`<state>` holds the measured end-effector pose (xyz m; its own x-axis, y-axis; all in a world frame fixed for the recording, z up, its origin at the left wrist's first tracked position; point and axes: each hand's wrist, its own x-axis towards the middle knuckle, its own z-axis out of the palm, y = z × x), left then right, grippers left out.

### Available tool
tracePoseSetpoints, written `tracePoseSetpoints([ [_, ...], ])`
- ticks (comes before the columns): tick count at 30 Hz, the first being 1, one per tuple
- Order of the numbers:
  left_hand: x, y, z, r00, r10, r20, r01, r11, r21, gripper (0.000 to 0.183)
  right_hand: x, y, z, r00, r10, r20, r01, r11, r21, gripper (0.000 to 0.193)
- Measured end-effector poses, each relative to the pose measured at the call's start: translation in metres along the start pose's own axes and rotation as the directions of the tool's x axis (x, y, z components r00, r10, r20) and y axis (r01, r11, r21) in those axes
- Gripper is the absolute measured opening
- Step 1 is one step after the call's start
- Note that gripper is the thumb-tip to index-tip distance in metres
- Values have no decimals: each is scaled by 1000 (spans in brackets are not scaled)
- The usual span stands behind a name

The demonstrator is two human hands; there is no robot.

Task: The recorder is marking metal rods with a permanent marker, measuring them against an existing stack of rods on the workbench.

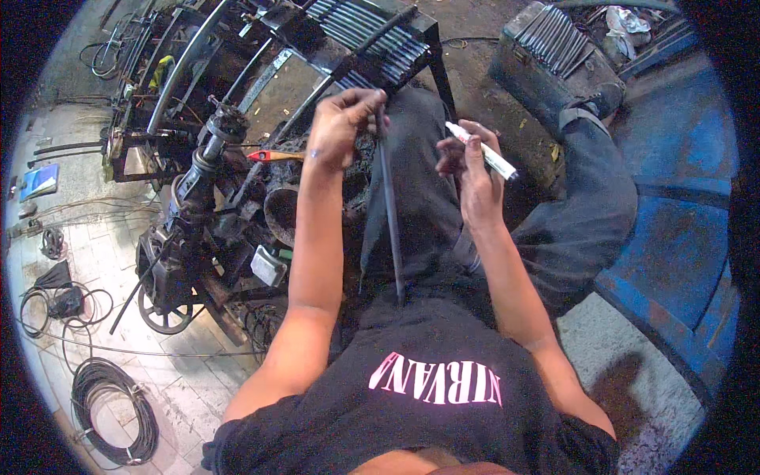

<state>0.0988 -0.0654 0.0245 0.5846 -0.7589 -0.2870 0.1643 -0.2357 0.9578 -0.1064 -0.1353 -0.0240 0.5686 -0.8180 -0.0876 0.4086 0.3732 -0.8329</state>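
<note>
My left hand (334, 131) is raised in front of me with its fingers closed around the upper end of a thin dark metal rod (391, 222). The rod hangs down over my lap, its lower end at my dark shirt. My right hand (480, 190) grips a white marker pen (496, 161), which slants from upper left to a dark end at lower right. A gap separates the pen from the rod. Beside my left wrist, a tool with a red and yellow handle (273, 156) is partly covered by the arm.
Ahead stands a dark metal rack (431, 36) bearing several metal rods. A box (522, 75) with more rods on top is at front right, beside blue metal panels (673, 214). A machine (198, 182) with a handwheel stands left; a cable coil (115, 408) lies on the floor.
</note>
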Motion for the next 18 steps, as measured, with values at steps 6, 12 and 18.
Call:
tracePoseSetpoints([
  [6,21,35,-28,965,81,-249,-134,970,-204,21,8,-4,-24,989,125,-84,-115,987,108,34],
  [12,37,41,-57,916,159,-369,-302,877,-373,21,7,-27,-38,997,8,-71,-8,1000,-3,25],
  [18,32,20,-14,782,63,-620,-324,891,-319,16,-9,-47,-66,968,209,138,-187,969,-160,37],
])
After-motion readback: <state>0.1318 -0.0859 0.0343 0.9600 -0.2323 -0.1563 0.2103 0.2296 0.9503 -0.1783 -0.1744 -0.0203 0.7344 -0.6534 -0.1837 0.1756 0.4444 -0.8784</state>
